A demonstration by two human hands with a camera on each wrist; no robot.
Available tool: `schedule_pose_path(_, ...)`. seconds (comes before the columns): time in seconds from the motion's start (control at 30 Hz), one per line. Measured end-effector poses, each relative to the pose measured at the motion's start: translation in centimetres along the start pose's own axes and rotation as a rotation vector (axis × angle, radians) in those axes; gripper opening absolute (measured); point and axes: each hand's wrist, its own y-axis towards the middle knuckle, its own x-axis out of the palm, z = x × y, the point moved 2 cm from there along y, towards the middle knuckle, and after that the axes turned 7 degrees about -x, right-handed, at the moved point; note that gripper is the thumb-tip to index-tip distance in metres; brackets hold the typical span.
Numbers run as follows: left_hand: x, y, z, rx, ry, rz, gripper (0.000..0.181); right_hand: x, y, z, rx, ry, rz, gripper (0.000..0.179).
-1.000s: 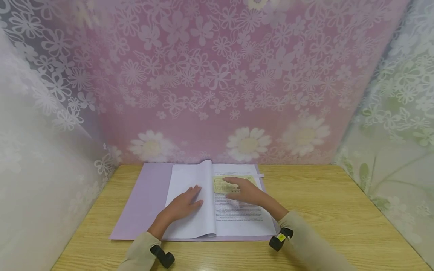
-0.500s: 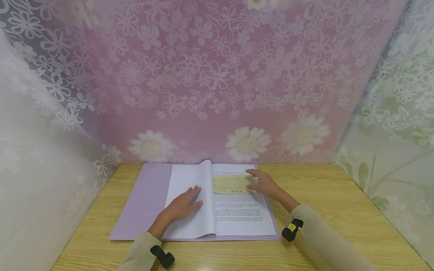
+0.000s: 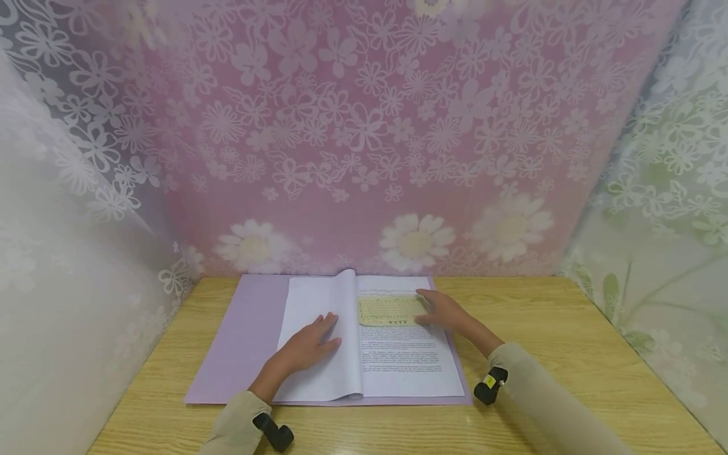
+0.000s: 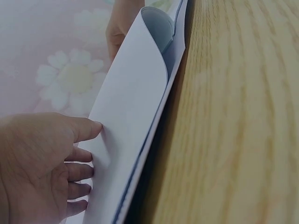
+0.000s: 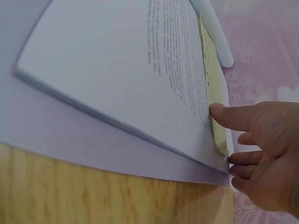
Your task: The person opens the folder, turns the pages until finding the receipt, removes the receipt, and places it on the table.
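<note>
A lilac folder (image 3: 244,328) lies spread on the table with a stack of printed pages (image 3: 406,378) inside. Blank white sheets (image 3: 321,382) are folded over to the left, curling in a roll at the middle. My left hand (image 3: 307,343) rests on these sheets with fingers extended, also seen in the left wrist view (image 4: 37,163). A yellow slip (image 3: 387,308) with a printed grid lies across the upper part of the right page. At its right end is my right hand (image 3: 447,311); the thumb (image 5: 226,114) touches the slip, and the other fingers reach past the page edge.
The folder lies on a wood-grain table (image 3: 546,335), near its back edge. Behind rises a pink floral curtain (image 3: 364,158), with pale floral hangings at both sides. A small black device (image 3: 490,385) is strapped at each wrist.
My right hand has moved right, from over the yellow slip to its right end, then slightly down onto it. A white tab at the page's right edge no longer shows. My left hand stays put.
</note>
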Motion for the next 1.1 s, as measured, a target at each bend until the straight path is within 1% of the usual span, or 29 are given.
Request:
schedule_pose_path(0.13, 0.02, 0.09, -0.06, -0.003, 0.01, 0.0, 0.063, 0.09, 0.07, 0.3, -0.01, 0.018, 0.015, 0.075)
schedule_pose_path(0.3, 0.02, 0.14, -0.14, 0.013, 0.014, 0.008, 0.063, 0.08, 0.21, 0.33, -0.058, 0.016, 0.047, 0.074)
schedule_pose_path(0.47, 0.05, 0.19, -0.22, 0.016, 0.011, 0.009, 0.063, 0.03, 0.26, 0.09, -0.071, 0.024, 0.022, 0.076)
schedule_pose_path(0.63, 0.1, 0.2, -0.26, 0.015, 0.004, 0.005, 0.063, -0.08, 0.27, -0.04, -0.062, 0.031, 0.001, 0.076)
schedule_pose_path(0.8, 0.04, 0.15, -0.2, 0.019, 0.006, 0.008, 0.063, -0.14, 0.52, -0.11, -0.051, 0.055, 0.028, 0.076)
schedule_pose_path(0.97, 0.1, 0.14, -0.24, 0.013, 0.004, 0.008, 0.063, -0.01, 0.76, -0.16, -0.031, 0.104, 0.061, 0.079)
schedule_pose_path(1.1, 0.12, 0.1, -0.24, 0.012, 0.009, 0.008, 0.063, 0.21, 0.69, -0.14, -0.06, 0.123, 0.092, 0.079)
